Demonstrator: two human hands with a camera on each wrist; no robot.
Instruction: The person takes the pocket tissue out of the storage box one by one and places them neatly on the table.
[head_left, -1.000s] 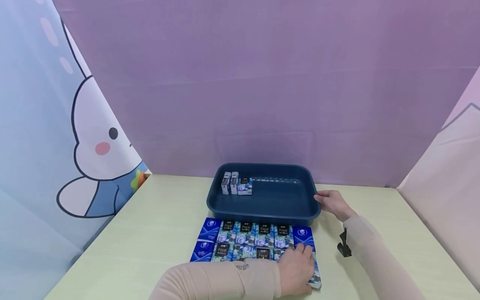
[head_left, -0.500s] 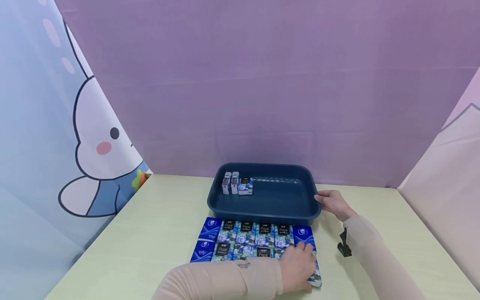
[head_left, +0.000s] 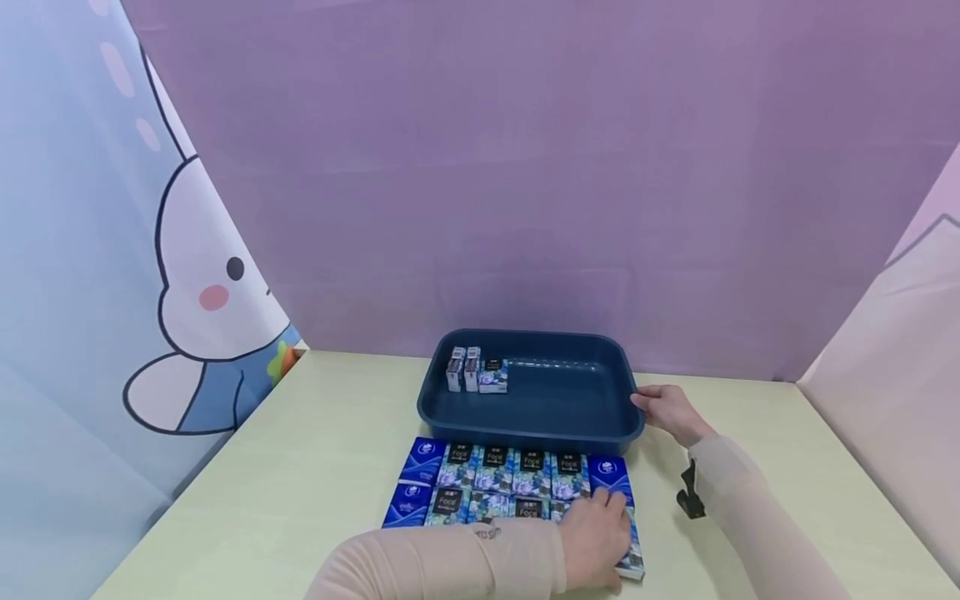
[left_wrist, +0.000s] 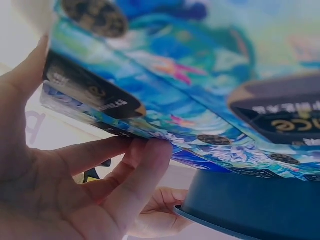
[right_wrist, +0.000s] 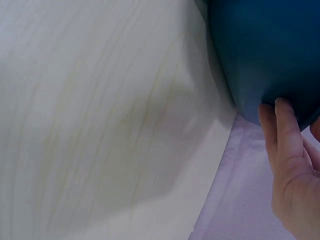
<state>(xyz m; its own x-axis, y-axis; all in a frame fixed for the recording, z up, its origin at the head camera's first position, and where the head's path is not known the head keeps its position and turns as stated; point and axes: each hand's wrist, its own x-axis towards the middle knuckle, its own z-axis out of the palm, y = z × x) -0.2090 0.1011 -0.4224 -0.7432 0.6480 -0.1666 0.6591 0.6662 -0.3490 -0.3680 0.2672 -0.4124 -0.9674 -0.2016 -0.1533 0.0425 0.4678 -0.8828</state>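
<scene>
My left hand (head_left: 596, 537) reaches across the front and holds a floral tissue pack (head_left: 631, 546) at the right end of the near row. In the left wrist view, thumb and fingers (left_wrist: 150, 160) lie against the pack's edges. My right hand (head_left: 673, 412) grips the right rim of a dark blue tray (head_left: 555, 433), its fingers (right_wrist: 285, 125) on the outer wall. Inside the tray, at the left, two tissue packs (head_left: 463, 372) stand on end beside a third pack (head_left: 493, 377). My left forearm hides part of the near row.
In front of the tray, rows of tissue packs (head_left: 493, 471) lie side by side, floral ones between dark blue ones (head_left: 422, 461). They rest on a pale table (head_left: 315, 467). Behind is a purple cloth (head_left: 525, 167); a cartoon-printed cloth (head_left: 75, 333) hangs at the left.
</scene>
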